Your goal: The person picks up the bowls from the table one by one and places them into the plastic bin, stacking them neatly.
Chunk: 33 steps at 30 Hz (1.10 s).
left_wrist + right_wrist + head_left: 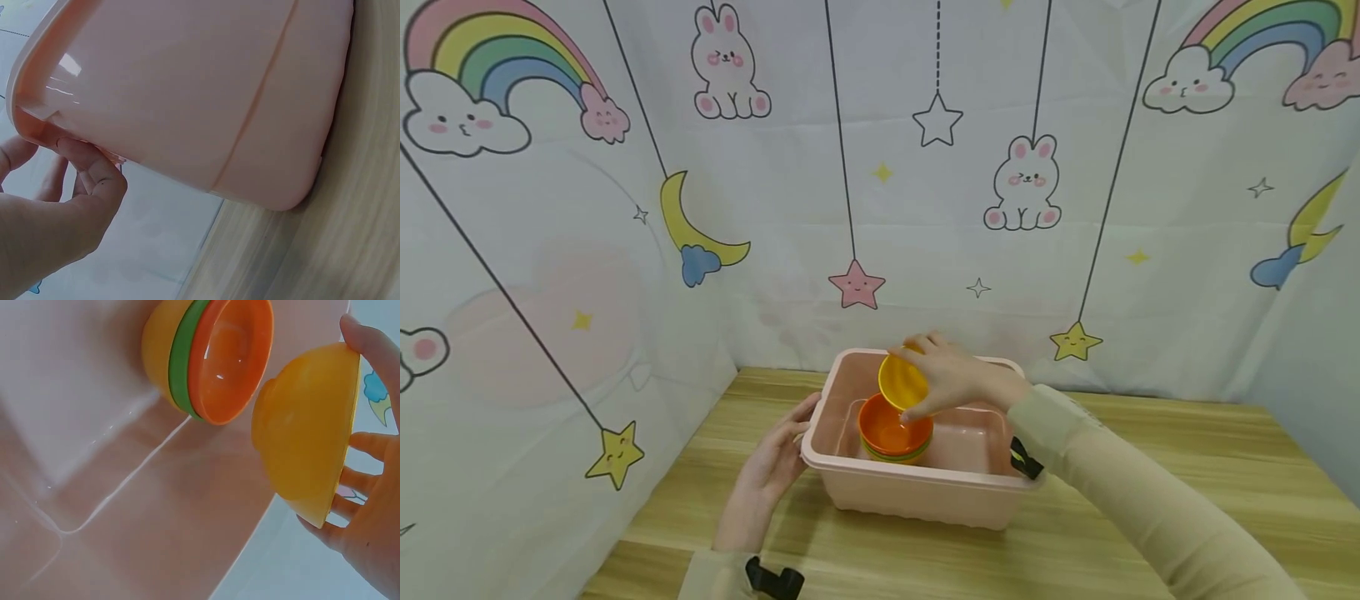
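A pink plastic bin (917, 500) stands on the table. At its left end my left hand (775, 462) grips the rim; in the left wrist view the thumb and fingers (100, 178) curl at the rim's edge. My right hand (955, 377) holds a yellow bowl (901, 385) by its rim, tilted, above the stack inside the bin. An orange bowl (231, 362) tops that stack, over a green bowl (182, 362) and a yellow-orange bowl (157, 350). The right wrist view shows the held bowl apart from the stack, its base turned toward it.
The wood-grain table (1112, 508) lies beneath the bin. A white curtain (925, 208) printed with rabbits, stars and rainbows hangs behind it and along the left. Black straps (775, 577) are on both wrists.
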Motion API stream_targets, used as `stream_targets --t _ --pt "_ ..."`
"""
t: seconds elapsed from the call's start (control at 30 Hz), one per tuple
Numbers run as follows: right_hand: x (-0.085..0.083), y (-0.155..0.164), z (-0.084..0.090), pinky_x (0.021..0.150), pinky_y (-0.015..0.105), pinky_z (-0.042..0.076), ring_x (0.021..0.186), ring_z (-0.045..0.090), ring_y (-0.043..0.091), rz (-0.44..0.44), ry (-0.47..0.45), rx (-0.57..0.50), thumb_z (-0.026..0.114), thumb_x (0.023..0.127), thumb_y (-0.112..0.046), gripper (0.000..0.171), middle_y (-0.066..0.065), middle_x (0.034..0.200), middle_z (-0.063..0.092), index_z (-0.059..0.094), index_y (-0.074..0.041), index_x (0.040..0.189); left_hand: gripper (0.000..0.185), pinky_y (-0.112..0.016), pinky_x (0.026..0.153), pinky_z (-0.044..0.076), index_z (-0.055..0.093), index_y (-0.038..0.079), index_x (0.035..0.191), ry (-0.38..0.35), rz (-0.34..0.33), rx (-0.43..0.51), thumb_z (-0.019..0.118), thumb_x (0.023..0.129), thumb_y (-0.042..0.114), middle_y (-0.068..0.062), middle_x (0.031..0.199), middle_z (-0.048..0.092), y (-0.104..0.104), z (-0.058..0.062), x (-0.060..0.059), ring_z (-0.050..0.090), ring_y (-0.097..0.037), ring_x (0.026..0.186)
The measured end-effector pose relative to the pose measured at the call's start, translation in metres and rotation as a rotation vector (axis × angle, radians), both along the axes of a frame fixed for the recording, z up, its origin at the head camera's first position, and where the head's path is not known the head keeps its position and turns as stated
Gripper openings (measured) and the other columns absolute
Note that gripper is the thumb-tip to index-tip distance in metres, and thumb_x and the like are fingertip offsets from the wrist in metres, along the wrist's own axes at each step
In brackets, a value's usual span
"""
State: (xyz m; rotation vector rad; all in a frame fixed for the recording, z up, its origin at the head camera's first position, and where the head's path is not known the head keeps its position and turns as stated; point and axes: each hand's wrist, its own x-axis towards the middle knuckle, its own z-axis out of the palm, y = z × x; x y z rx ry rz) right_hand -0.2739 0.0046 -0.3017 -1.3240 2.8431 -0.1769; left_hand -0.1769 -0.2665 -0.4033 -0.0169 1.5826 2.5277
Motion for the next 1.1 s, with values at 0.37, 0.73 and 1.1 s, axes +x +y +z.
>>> stream_targets --t 0.37,0.73,1.1 --pt "-0.008 -0.012 -0.011 0.110 0.055 0.032 0.136 0.029 0.034 0.065 -0.045 -0.005 0.074 0.071 -0.059 0.099 0.013 0.150 0.032 0.032 -0.019 0.151 0.042 -0.028 0.099 0.040 0.065 0.034 0.111 -0.002 0.005 0.016 0.038 0.095 0.006 0.014 0.127 0.055 0.000 -0.001 0.001 0.049 -0.010 0.120" --pt "-0.011 -0.017 -0.023 0.105 0.053 0.039 0.128 0.034 0.032 0.087 -0.057 -0.014 0.072 0.071 -0.061 0.097 0.013 0.147 0.034 0.035 -0.018 0.149 0.041 -0.030 0.100 0.039 0.063 0.029 0.116 -0.003 0.030 0.024 0.038 0.094 0.005 0.011 0.127 0.055 0.002 0.000 -0.001 0.048 -0.012 0.122" --pt "-0.009 -0.022 -0.031 0.104 0.053 0.039 0.129 0.033 0.030 0.086 -0.109 -0.010 0.072 0.072 -0.060 0.095 0.007 0.147 0.034 0.031 -0.026 0.150 0.042 -0.028 0.096 0.042 0.066 0.032 0.109 -0.023 0.049 0.025 0.039 0.094 0.005 0.012 0.123 0.058 0.002 0.000 -0.001 0.050 -0.012 0.120"
